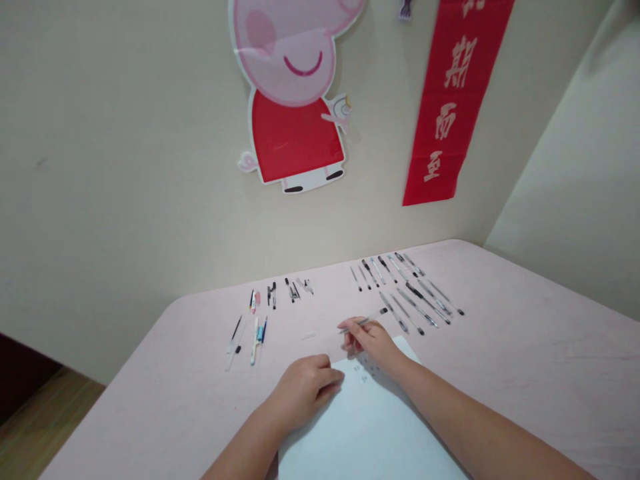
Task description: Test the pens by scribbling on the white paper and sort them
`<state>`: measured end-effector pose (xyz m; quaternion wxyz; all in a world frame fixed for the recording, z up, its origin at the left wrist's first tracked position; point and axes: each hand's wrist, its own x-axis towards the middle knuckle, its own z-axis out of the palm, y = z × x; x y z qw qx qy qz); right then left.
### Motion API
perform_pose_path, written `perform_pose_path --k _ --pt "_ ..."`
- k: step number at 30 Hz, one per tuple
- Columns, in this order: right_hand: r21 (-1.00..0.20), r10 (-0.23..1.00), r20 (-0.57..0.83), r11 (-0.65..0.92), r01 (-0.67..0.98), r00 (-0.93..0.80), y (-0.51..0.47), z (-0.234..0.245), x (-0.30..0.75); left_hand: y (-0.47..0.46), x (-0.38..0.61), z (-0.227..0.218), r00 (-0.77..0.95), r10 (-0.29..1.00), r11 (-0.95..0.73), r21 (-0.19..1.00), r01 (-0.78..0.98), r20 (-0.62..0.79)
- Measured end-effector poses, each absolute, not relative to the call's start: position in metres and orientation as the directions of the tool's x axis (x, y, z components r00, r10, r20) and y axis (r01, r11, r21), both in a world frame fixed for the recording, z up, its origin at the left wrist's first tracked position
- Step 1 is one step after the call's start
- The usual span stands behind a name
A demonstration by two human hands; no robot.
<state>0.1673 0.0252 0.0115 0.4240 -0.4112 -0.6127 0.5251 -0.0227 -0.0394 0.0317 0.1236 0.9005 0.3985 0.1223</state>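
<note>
My right hand (373,343) pinches a slim pen (371,317) with a clear barrel and a dark end, held over the far edge of the white paper (370,427). The pen's dark end points away to the right. My left hand (307,387) rests at the paper's left side with its fingers curled in. Whatever may be inside those fingers is hidden. Small dark handwriting (367,375) shows on the paper between the hands. Just beyond my left hand lies a small clear piece (309,335), perhaps a pen cap.
Two rows of pens (420,300) lie at the back right. Back left are several disassembled pen parts (293,291), a blue-clipped white pen (255,340) and a pink piece (255,301). A pale pink cloth (165,400) covers the table, which meets the wall (150,167).
</note>
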Motion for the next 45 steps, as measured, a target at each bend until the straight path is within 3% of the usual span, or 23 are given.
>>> perform_pose_path --k 7,18,28,45 --pt "-0.971 0.902 0.067 0.158 0.181 -0.426 0.01 0.008 0.172 -0.038 -0.023 0.036 0.663 0.745 -0.647 0.318 0.693 0.072" --pt "-0.798 0.884 0.073 0.33 0.504 -0.463 -0.001 0.011 0.177 -0.037 -0.024 0.034 0.669 0.74 -0.654 0.3 0.694 0.065" --pt "-0.744 0.849 0.149 0.434 0.508 -0.507 -0.003 0.009 0.177 -0.038 -0.025 0.035 0.666 0.741 -0.653 0.316 0.688 0.081" --pt "-0.743 0.86 0.142 0.419 0.522 -0.49 -0.002 0.009 0.177 -0.038 -0.024 0.037 0.667 0.741 -0.652 0.315 0.69 0.073"
